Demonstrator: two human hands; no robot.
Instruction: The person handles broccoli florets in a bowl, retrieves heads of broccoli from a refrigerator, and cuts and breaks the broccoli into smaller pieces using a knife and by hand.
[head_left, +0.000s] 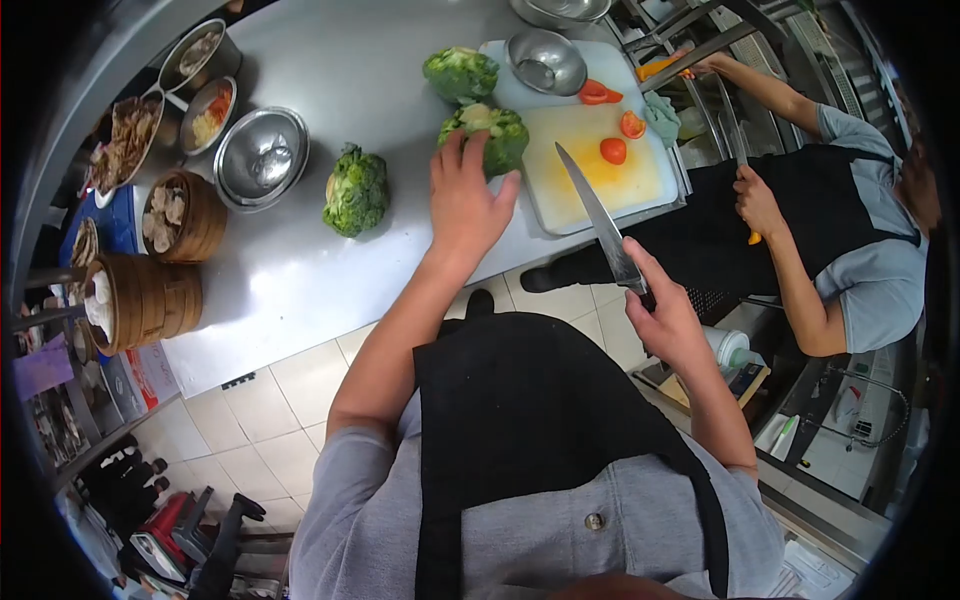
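Note:
My left hand rests with spread fingers on a head of broccoli at the left edge of the cutting board. A second broccoli head lies just behind it, and a third sits apart to the left on the steel table. In my right hand is a large knife by its handle, its blade pointing up and left over the near part of the board. Red tomato pieces lie on the yellow-stained white board.
Metal bowls and bamboo steamers line the left of the steel table. Another metal bowl stands on a rear board. At right a co-worker holds a knife.

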